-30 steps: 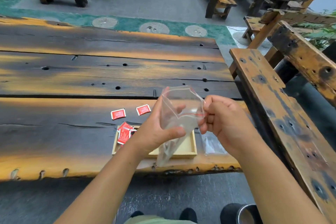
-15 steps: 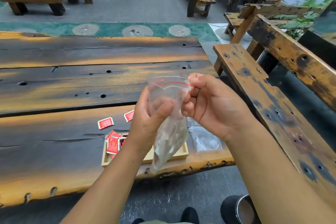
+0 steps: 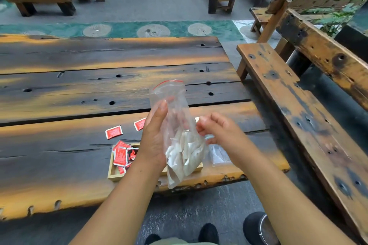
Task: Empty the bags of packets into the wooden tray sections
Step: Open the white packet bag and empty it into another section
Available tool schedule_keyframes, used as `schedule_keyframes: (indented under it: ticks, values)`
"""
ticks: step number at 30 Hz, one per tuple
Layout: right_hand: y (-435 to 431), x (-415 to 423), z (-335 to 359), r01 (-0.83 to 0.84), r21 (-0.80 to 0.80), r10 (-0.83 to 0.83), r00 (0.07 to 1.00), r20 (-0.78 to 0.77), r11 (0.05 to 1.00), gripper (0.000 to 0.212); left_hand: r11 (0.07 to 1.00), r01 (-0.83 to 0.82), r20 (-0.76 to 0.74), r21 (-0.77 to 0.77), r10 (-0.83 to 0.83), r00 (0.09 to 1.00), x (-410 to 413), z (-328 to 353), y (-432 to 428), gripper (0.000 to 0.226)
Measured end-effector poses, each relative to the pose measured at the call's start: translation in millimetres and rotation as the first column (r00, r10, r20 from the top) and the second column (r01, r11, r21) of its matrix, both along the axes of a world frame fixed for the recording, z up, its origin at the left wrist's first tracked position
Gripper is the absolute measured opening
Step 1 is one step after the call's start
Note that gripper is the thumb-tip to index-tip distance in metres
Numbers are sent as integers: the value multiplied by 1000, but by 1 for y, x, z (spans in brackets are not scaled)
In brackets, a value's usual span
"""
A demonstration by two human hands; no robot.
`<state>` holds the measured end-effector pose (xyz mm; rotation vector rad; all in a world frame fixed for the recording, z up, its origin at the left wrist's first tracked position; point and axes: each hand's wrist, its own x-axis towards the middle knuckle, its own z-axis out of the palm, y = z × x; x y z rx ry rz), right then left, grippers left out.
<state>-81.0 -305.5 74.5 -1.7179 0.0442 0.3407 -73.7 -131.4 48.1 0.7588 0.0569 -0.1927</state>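
Item: clear bag (image 3: 175,123), held over the near edge of the table (image 3: 79,89), in front of the wooden tray (image 3: 111,175).
Contents: white packets (image 3: 185,151), bunched in the lower half; none tipped out.
Long axis: near-upright, leaning a little to the left at the top.
Pointing: red zip strip (image 3: 169,82) and mouth up and away; bottom corner hangs down toward the near table edge.
Mouth: cannot tell whether unsealed.
Left hand (image 3: 153,141): grips the bag at mid-height, thumb across the front, fingers behind.
Right hand (image 3: 217,131): just beside the bag's right edge, fingers loosely curled; blurred, so contact with the plastic cannot be told.
Tray, left section: red packets (image 3: 120,155), heaped.
Tray, remaining sections: mostly hidden behind the bag and left hand.
Strays: two loose red packets (image 3: 113,131) on the table just beyond the tray.
Spent stock: empty bag (image 3: 219,155), flat on the table right of the tray.
Done, by judgement: one bag emptied, the red lot mostly sectioned.
Left, by judgement: invert this bag over a free section; collect the strays.
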Motion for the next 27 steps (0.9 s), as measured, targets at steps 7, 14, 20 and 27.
schedule_keyframes:
  ticks: [7,14,20,27]
  values:
    - [-29,-18,-71,-180,514,417,819,-393,839,78,996,81,-275,-43,-90,957,-1,-39,-22,55]
    - [-35,-34,-97,-86,580,427,765,-483,810,80,996,42,-435,-75,-70,898,-13,-79,-40,39]
    - [-22,-41,-105,31,489,302,753,-585,871,47,970,185,-438,-159,-237,867,-5,-116,-29,63]
    - [4,-47,-112,270,338,75,672,-737,901,34,935,209,-488,-286,-330,808,-3,-156,-17,64]
